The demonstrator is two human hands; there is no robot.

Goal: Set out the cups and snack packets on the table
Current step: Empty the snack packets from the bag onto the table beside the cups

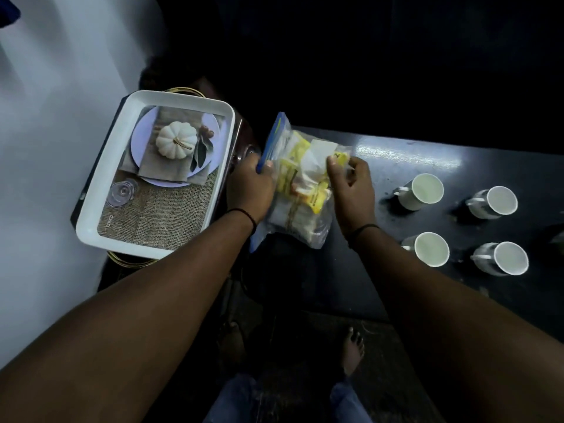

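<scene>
A clear zip bag (pixel 297 206) with a blue seal strip holds several yellow snack packets. It hangs over the left end of the dark table (pixel 396 160). My left hand (pixel 248 186) grips the bag's blue-edged mouth. My right hand (pixel 351 187) pinches a yellow packet (pixel 338 156) at the bag's top right. Several white cups stand upright in two rows on the table to the right: one (pixel 422 190), another (pixel 497 201), a third (pixel 430 248), and one more (pixel 506 257).
A white tray (pixel 97 209) with a printed pumpkin-and-plate picture sits on a low stand at the left. A pale wall runs along the far left. My bare feet and dark floor lie below the table's near edge.
</scene>
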